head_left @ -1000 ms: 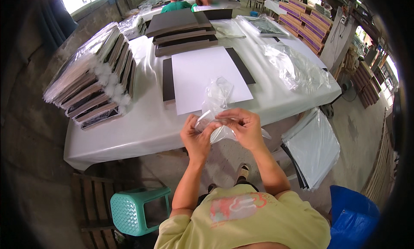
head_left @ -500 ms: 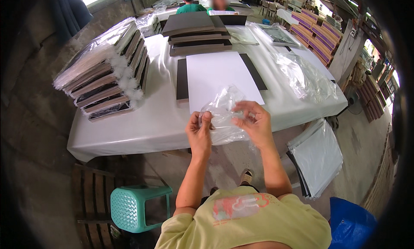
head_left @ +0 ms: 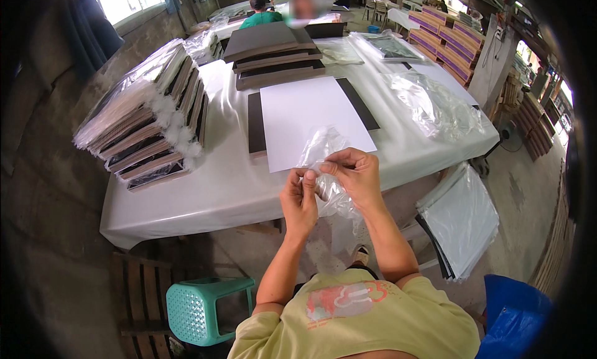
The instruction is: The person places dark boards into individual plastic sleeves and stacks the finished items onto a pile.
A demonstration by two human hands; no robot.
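Both hands, the left hand (head_left: 300, 203) and the right hand (head_left: 359, 175), were close together near the middle of the head view, each pinched on a crumpled piece of clear plastic film (head_left: 334, 200). Whether their fingertips touched each other could not be told through the folds.

In that view, the film lay between and around the fingers, its longer run going up and down the frame: one end reached upward over the lower part of a white sheet (head_left: 314, 113), the other hung below the hands with its tail a little to the right. How much of the upper end rested on the sheet, if any, was unclear.

The sheet lay straight beyond the hands, toward the upper middle of the frame, its longer sides running away from the person with a slight lean. It covered most of a dark board (head_left: 359, 104) on the surface (head_left: 186, 203), whose dark edges showed at left and right. The right hand stood higher in the frame and overlapped the sheet's lower right part; the left hand sat lower, around the sheet's near edge. Which was truly nearer in depth could not be judged.
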